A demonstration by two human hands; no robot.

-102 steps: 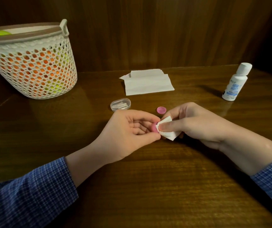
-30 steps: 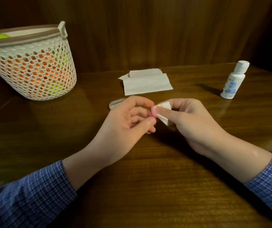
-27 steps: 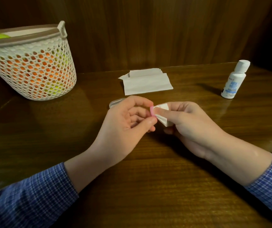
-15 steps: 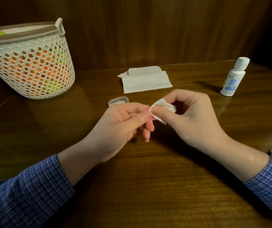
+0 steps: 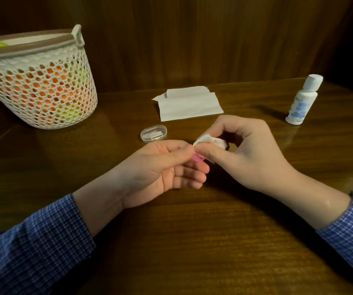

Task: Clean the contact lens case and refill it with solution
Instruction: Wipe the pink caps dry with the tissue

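Near the middle of the frame a small pink piece of the lens case (image 5: 197,157) is pinched between the thumb and fingers of the left hand (image 5: 162,171); only a little of it shows, so I cannot tell if it is a cap or a well. The right hand (image 5: 245,154) presses against it a crumpled white tissue (image 5: 208,141), which it holds between curled thumb and fingers. I judge that the cleaning step is in progress and not finished. The refilling is not begun: the solution bottle (image 5: 303,101) stands with its cap on at the right edge, well apart from the hands. A clear oval box (image 5: 153,133) lies above the left hand, folded tissues (image 5: 189,104) behind it, a basket (image 5: 37,81) at upper left.
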